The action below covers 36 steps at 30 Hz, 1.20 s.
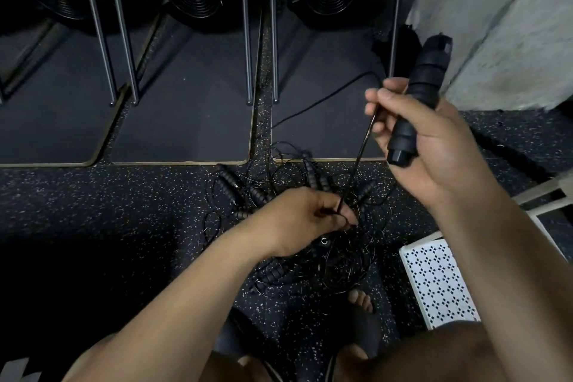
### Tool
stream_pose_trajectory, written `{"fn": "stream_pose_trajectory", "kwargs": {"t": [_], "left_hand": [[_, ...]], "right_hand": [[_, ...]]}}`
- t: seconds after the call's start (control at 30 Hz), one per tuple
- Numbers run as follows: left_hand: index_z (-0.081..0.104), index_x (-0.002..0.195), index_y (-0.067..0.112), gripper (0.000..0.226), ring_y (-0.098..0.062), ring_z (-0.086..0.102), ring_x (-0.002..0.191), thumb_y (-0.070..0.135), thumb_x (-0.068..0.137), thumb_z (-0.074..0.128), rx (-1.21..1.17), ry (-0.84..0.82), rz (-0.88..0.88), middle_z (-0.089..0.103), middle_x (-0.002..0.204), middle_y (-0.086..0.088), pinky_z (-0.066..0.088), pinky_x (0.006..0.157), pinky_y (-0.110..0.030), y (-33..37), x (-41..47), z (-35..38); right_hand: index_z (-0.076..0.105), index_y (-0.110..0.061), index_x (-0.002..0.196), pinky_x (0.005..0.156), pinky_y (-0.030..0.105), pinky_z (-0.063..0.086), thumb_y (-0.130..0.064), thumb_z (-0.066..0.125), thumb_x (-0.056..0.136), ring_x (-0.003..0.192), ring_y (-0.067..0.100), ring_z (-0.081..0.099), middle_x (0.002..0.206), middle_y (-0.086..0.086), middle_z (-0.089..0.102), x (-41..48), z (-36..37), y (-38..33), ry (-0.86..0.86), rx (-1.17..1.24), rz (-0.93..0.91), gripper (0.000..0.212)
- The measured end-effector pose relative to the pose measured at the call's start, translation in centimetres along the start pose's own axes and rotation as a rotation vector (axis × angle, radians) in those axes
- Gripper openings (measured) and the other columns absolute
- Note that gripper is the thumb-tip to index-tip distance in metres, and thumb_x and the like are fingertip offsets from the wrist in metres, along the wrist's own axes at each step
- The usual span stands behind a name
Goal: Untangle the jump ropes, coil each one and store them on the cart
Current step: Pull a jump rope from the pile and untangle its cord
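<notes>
A black ribbed handle point(415, 96) is being gripped in the right hand point(434, 139), raised above the floor, while its thin cord point(361, 152) is being pinched at that hand's fingertips. The cord is being held taut down to the left hand point(297, 220), where it is being pinched just over the tangle of jump ropes point(310, 174). The tangle is being left on the speckled floor point(124, 211), near the white perforated cart shelf point(440, 282).
</notes>
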<state>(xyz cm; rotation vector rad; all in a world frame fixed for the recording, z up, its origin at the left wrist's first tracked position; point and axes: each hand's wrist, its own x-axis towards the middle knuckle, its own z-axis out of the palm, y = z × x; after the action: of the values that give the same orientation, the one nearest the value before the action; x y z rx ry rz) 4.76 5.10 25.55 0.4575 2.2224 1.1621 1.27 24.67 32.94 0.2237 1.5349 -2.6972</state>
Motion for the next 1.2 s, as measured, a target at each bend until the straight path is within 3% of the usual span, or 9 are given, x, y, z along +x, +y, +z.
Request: {"fn": "stream_pose_trajectory", "kwargs": {"t": [0.07,0.2,0.33,0.47,0.6,0.7,0.83,1.03,1.2], "left_hand": [[0.08,0.113,0.032,0.017,0.01,0.068,0.084,0.023,0.105,0.068,-0.012,0.083,0.029,0.078,0.099,0.019,0.054,0.081,-0.013,-0.1,0.1,-0.1],[0.079,0.108,0.018,0.009,-0.014,0.075,0.077,0.015,0.101,0.073,-0.198,0.268,0.106,0.08,0.091,0.001,0.063,0.07,-0.026,0.3,0.0,-0.8],[0.076,0.106,0.011,0.006,-0.039,0.075,0.079,0.015,0.101,0.073,-0.416,0.433,0.133,0.078,0.093,-0.014,0.062,0.072,-0.043,0.9,-0.2,-2.1],[0.073,0.107,0.004,0.01,-0.023,0.07,0.076,0.012,0.101,0.072,-0.628,0.564,0.149,0.077,0.091,-0.017,0.056,0.06,-0.029,1.0,-0.5,-3.2],[0.073,0.11,0.004,0.011,-0.017,0.065,0.074,0.01,0.102,0.069,-0.796,0.638,0.155,0.072,0.09,-0.012,0.052,0.058,-0.023,0.9,-0.7,-4.3],[0.073,0.113,0.006,0.014,-0.015,0.068,0.078,0.015,0.103,0.07,-0.869,0.675,0.14,0.072,0.094,-0.009,0.05,0.061,-0.023,0.4,-0.8,-5.0],[0.071,0.115,0.004,0.016,-0.015,0.071,0.079,0.014,0.102,0.07,-0.94,0.679,0.108,0.073,0.095,-0.008,0.051,0.061,-0.022,0.3,-0.8,-5.3],[0.069,0.11,0.006,0.011,-0.015,0.071,0.077,0.013,0.102,0.069,-0.981,0.638,0.119,0.074,0.091,-0.006,0.053,0.061,-0.02,0.8,-0.9,-5.0],[0.068,0.105,0.01,0.004,-0.011,0.074,0.076,0.013,0.102,0.068,-1.081,0.611,0.093,0.075,0.086,-0.002,0.051,0.058,-0.017,0.9,-0.8,-5.0]], "right_hand": [[0.065,-0.01,0.108,0.075,0.025,0.058,0.0,0.064,0.1,0.098,0.023,0.076,0.11,0.017,0.078,0.4,-0.4,0.2,0.01,-0.016,-0.004,0.013],[0.068,-0.006,0.116,0.084,0.032,0.061,-0.002,0.07,0.098,0.113,0.032,0.076,0.117,0.018,0.079,0.9,-1.1,1.7,0.04,-0.298,0.083,0.018],[0.07,-0.008,0.117,0.089,0.036,0.061,0.006,0.07,0.092,0.1,0.028,0.075,0.11,0.015,0.08,0.3,-1.1,3.4,-0.099,-0.499,0.316,0.028],[0.071,-0.012,0.106,0.078,0.026,0.057,0.012,0.064,0.09,0.086,0.014,0.073,0.092,0.001,0.078,-0.3,-0.4,3.9,-0.27,-0.56,0.396,0.03],[0.074,-0.013,0.111,0.108,0.045,0.056,0.006,0.07,0.091,0.102,0.021,0.077,0.1,0.002,0.081,-0.9,0.3,4.3,-0.318,-0.671,0.391,0.028],[0.071,-0.007,0.118,0.107,0.039,0.054,0.005,0.071,0.094,0.108,0.022,0.077,0.104,0.007,0.083,-1.3,0.9,4.5,-0.36,-0.737,0.369,0.027],[0.075,-0.015,0.113,0.102,0.038,0.056,-0.002,0.079,0.09,0.106,0.017,0.076,0.108,0.002,0.081,-1.4,1.4,5.4,-0.298,-0.732,0.289,0.027],[0.074,-0.026,0.118,0.113,0.045,0.05,-0.014,0.083,0.09,0.104,0.013,0.074,0.107,-0.006,0.081,-1.6,1.7,6.2,-0.249,-0.746,0.163,0.032],[0.073,-0.019,0.119,0.111,0.046,0.054,-0.003,0.082,0.09,0.108,0.025,0.077,0.111,0.011,0.08,-2.0,2.2,6.3,-0.239,-0.637,0.147,0.035]]}}
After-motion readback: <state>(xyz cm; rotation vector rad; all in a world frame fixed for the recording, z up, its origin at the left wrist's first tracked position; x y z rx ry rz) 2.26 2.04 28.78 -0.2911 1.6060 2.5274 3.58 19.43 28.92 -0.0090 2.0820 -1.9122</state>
